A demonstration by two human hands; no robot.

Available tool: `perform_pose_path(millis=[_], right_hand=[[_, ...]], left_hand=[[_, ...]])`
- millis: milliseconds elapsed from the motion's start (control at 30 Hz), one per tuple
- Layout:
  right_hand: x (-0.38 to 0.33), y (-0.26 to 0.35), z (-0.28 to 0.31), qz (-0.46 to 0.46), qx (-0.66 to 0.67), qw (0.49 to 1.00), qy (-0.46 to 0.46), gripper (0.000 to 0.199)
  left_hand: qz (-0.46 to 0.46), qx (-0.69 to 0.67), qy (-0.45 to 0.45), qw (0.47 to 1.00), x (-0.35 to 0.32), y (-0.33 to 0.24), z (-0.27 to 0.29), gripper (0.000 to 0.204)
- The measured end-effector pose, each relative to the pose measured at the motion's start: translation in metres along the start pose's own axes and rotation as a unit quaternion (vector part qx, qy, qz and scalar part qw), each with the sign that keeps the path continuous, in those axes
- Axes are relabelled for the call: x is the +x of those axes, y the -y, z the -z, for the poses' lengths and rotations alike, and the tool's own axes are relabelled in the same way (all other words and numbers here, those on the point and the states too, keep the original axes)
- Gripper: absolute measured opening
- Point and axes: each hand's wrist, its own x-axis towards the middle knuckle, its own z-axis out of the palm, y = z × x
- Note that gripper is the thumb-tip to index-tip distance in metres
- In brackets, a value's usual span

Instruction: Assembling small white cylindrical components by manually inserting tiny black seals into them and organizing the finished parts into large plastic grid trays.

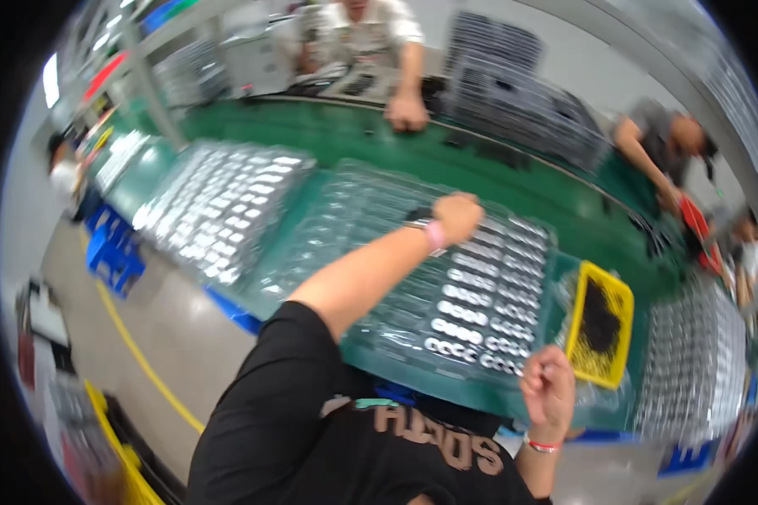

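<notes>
A clear plastic tray lies in front of me, its right part filled with rows of small white-and-dark round parts. Over the far edge of those rows is my left hand, closed, fingers pointing down; what it holds, if anything, is hidden. A watch and a pink band circle that wrist. My right hand is raised at the tray's near right corner, fingers curled together in a pinch. Whatever sits between them is too small to make out. Beside it stands a yellow basket containing a heap of small black pieces.
Another filled tray lies to the left on the green table, and one to the right. Stacked clear trays stand at the back. Across the table, one person's hand rests near the edge; another person works at the right.
</notes>
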Motion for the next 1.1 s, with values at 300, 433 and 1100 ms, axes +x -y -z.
perform_pose_path(millis=[300, 433, 1100], right_hand=[[0.005, -0.003, 0.002, -0.04, -0.028, 0.999, 0.003, 0.008], [0.012, -0.004, -0.002, -0.03, -0.051, 0.998, -0.006, 0.009], [0.026, -0.02, -0.021, -0.091, 0.024, 0.994, -0.054, 0.012]], left_hand=[[0.26, -0.077, -0.043, 0.962, -0.119, 0.142, 0.115, 0.021], [0.392, 0.099, -0.095, 0.91, -0.248, 0.276, 0.133, 0.017], [0.5, 0.062, -0.079, 0.86, -0.304, 0.319, 0.121, 0.017]])
